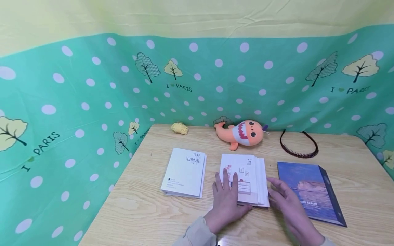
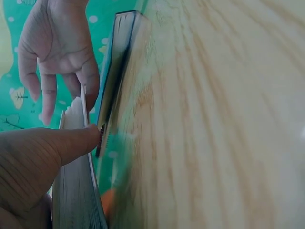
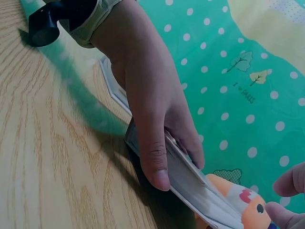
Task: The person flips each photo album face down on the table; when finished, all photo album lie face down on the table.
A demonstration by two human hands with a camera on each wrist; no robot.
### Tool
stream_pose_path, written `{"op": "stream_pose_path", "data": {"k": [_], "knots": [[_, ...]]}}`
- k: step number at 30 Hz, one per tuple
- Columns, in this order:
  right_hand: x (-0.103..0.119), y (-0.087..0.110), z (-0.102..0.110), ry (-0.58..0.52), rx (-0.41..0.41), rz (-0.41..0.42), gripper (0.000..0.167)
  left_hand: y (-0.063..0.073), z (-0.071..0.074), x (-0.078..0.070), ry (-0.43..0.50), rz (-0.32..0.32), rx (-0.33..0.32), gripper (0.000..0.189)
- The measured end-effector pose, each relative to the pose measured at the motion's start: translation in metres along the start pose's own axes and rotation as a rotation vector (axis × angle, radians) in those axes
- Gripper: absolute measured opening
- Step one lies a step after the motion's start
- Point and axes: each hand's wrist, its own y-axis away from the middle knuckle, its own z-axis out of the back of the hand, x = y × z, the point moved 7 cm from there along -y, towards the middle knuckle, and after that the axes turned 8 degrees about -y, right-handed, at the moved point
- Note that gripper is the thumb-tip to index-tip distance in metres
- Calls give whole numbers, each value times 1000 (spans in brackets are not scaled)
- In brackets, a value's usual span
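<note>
We had middle white album [image 1: 251, 178] on tabletop [image 1: 135, 212], between other white album [image 1: 183, 172] left and blue album [image 1: 311, 188] right. Left hand [image 1: 226, 200] lay spread on it; right hand [image 1: 287, 201], fingers loosely parted, touched right edge. Even, light pressure, we judged, prevented skewing.

Wooden table [image 1: 135, 205]: albums [image 1: 250, 176], plush [image 1: 241, 133], headband [image 1: 300, 155]

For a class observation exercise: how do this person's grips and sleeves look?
The left grip and right grip wear no gloves. The left sleeve is pale beige with small dark marks; a black device sits at that wrist. The right sleeve barely shows, also pale.
</note>
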Motion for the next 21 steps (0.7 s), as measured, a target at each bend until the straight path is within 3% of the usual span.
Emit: {"op": "stream_pose_path", "data": {"k": [7,14,21], "knots": [[3,2,0,0,-7,21,54,-1,1,-5,-13,-13,-11,120],[7,6,-1,-71,18,62,55,1,-1,-9,-18,-32,-25,123],[14,11,-3,-128,36,134,54,0,4,-12,136,-90,-32,118]]}}
